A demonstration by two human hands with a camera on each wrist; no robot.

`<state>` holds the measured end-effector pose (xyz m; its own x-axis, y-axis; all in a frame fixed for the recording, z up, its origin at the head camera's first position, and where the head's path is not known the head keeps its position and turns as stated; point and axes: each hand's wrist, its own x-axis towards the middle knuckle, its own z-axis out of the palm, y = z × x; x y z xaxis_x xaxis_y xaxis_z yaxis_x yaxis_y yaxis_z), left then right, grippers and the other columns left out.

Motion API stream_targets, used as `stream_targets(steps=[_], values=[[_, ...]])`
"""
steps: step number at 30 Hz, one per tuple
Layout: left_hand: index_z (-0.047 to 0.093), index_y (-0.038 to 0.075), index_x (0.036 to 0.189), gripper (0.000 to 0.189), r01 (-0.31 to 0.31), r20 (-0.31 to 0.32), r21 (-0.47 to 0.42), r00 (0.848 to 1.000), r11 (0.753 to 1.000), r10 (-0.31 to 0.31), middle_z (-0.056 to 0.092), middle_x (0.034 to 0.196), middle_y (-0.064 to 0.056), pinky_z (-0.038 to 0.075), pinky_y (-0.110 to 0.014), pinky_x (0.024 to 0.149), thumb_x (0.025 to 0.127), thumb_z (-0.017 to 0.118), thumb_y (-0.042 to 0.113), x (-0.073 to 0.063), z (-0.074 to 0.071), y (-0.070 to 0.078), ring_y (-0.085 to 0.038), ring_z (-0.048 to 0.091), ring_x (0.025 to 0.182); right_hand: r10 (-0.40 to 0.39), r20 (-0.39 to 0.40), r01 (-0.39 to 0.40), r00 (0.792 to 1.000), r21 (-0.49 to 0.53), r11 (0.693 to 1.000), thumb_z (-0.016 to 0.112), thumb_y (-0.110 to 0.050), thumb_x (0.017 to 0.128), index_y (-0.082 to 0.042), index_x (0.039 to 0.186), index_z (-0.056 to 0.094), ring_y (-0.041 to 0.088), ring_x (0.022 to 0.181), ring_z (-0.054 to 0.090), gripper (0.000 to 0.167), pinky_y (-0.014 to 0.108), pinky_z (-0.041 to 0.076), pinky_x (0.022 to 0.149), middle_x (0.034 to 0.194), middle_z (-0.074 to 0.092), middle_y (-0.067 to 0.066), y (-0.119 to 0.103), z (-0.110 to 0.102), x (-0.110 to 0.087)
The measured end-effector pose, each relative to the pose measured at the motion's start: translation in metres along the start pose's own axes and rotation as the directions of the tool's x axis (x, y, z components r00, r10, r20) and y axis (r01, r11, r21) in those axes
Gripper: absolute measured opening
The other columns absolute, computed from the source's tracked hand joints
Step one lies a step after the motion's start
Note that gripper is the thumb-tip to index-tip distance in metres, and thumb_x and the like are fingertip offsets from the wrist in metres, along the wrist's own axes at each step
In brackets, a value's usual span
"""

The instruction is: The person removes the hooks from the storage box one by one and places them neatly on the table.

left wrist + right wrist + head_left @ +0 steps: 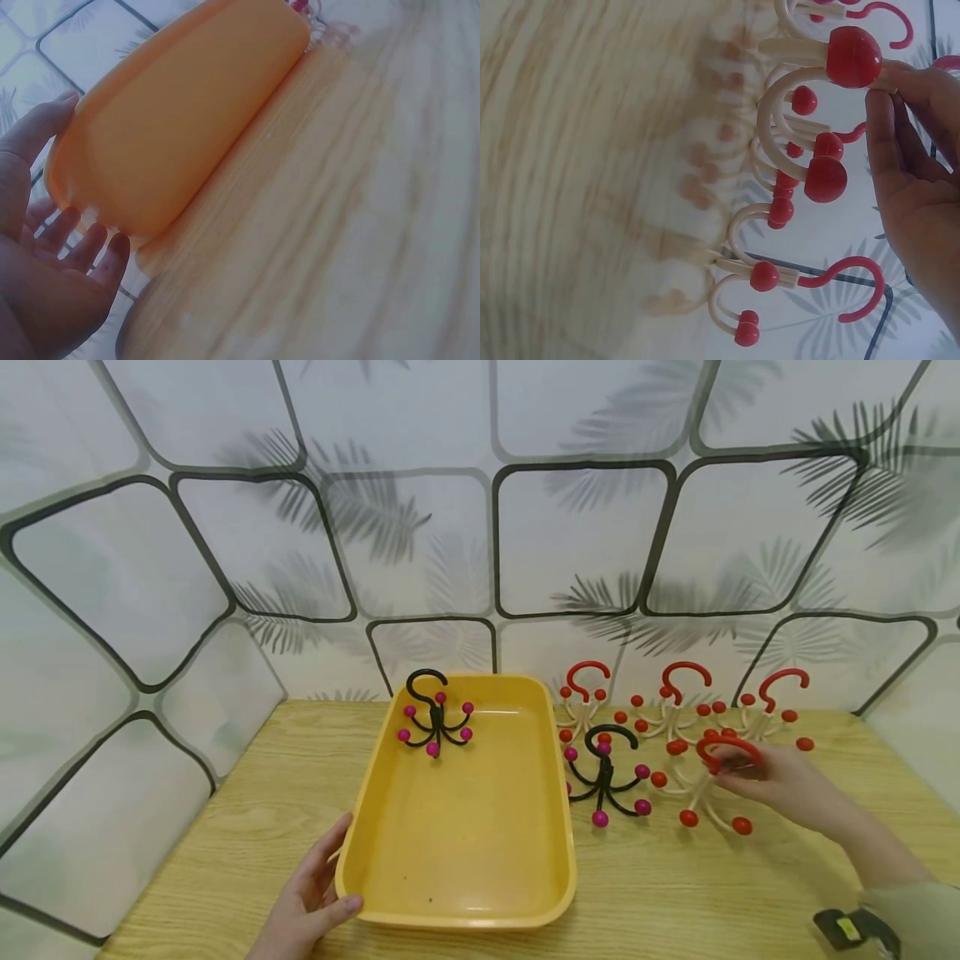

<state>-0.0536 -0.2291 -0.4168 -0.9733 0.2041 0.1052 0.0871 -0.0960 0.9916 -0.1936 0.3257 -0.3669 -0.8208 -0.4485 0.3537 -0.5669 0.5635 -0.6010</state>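
Note:
My left hand (307,893) grips the near left corner of a yellow plastic tray (457,843), thumb at the rim and fingers along the outer side. Inside the tray's far left part stands a black multi-arm hook hanger (437,718) with magenta ball tips. On the right, my right hand (795,793) pinches a cream hook hanger (853,57) with red balls just under its red hook. A second black hook hanger (604,775) stands between the tray and that hand. In the right wrist view, the held hanger's arms curve out beyond my fingertips.
Three more cream-and-red hook hangers stand in a row by the wall: a left one (588,681), a middle one (686,677) and a right one (780,681). A patterned wall (420,543) closes off the back and left of the wooden table (247,793).

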Motion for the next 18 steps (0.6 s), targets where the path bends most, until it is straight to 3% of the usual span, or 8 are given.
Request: stream_targets(steps=[7, 13, 18], values=[[0.015, 0.008, 0.153, 0.077, -0.007, 0.008, -0.003, 1.000, 1.000, 0.008, 0.038, 0.142, 0.011, 0.050, -0.029, 0.090, 0.090, 0.057, -0.007, 0.000, -0.001, -0.001, -0.010, 0.050, 0.119, 0.019, -0.009, -0.020, 1.000, -0.044, 0.999, 0.075, 0.005, 0.077, 0.002, 0.097, 0.067, -0.003, 0.081, 0.061, 0.022, 0.009, 0.048, 0.069, 0.088, 0.069, -0.005, 0.008, 0.004, 0.003], [0.016, 0.010, 0.154, 0.077, 0.052, -0.024, 0.000, 0.998, 0.999, -0.052, 0.039, 0.141, 0.010, 0.050, -0.030, 0.089, 0.091, 0.058, -0.004, 0.000, 0.001, 0.002, -0.012, 0.050, 0.119, 0.074, 0.003, -0.073, 0.997, -0.130, 0.989, 0.076, -0.002, 0.079, -0.004, 0.096, 0.068, -0.004, 0.081, 0.058, 0.019, 0.011, 0.049, 0.067, 0.088, 0.067, -0.002, 0.011, 0.004, 0.005], [0.015, 0.010, 0.154, 0.078, 0.076, -0.040, 0.007, 0.996, 0.997, -0.076, 0.038, 0.141, 0.010, 0.050, -0.030, 0.089, 0.090, 0.058, -0.004, 0.000, 0.002, 0.002, -0.011, 0.050, 0.119, 0.127, 0.021, -0.124, 0.992, -0.129, 0.984, 0.075, -0.006, 0.081, -0.002, 0.097, 0.067, -0.005, 0.081, 0.057, 0.019, 0.013, 0.050, 0.067, 0.091, 0.067, 0.003, 0.012, 0.002, 0.007]])
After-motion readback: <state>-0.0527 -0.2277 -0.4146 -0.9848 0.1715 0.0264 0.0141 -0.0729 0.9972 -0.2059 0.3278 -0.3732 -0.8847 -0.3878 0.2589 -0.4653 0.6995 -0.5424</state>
